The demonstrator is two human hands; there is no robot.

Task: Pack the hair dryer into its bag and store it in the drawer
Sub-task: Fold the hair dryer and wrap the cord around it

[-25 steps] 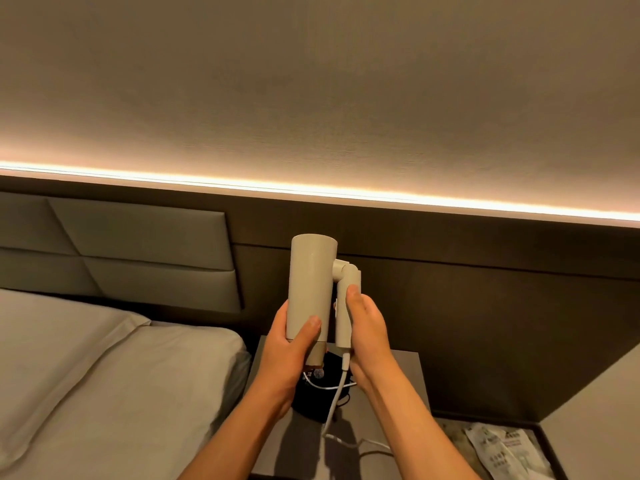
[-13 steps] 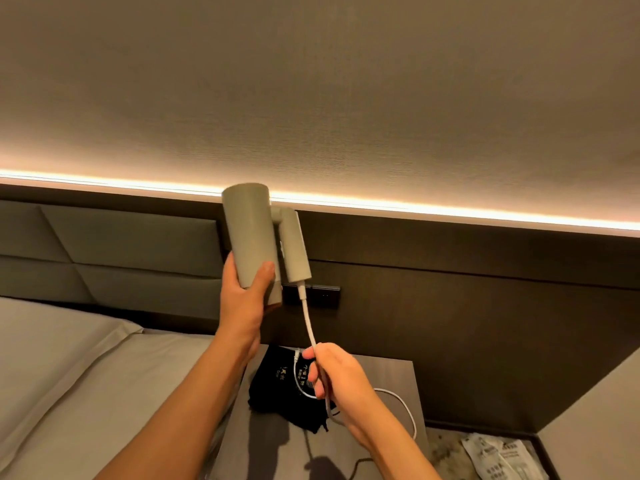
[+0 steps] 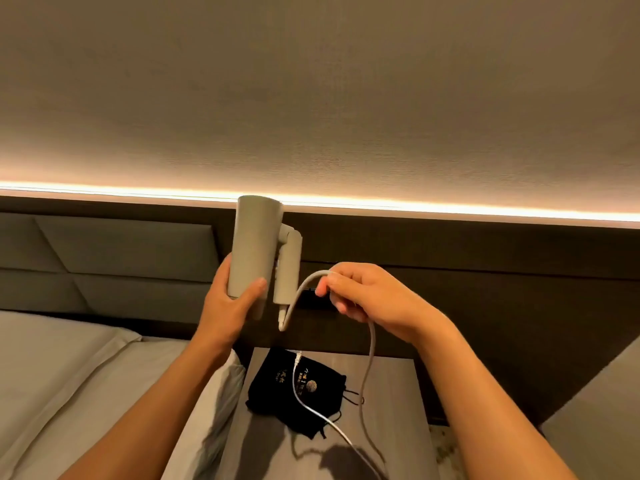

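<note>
A beige hair dryer (image 3: pixel 252 244) with its handle folded down is held upright in the air, and my left hand (image 3: pixel 230 306) grips the lower end of its barrel. Its white cord (image 3: pixel 370 351) loops up from the handle's end, passes through my right hand (image 3: pixel 367 296), which pinches it to the right of the dryer, then hangs down to the nightstand. The black drawstring bag (image 3: pixel 277 386) lies flat on the nightstand (image 3: pixel 391 410) below, with part of the cord across it. No drawer is visible.
A bed with grey-white linen (image 3: pixel 69 393) lies to the left against a padded headboard (image 3: pixel 121 258). A dark wall panel with a dark switch plate (image 3: pixel 313 299) stands behind the nightstand. A lit strip (image 3: pixel 450 207) runs above it. A grey surface (image 3: pixel 595 420) sits at right.
My right hand rose from low over the bag to level with the dryer's handle, lifting the cord into a loop. The dryer moved slightly right in my left hand.
</note>
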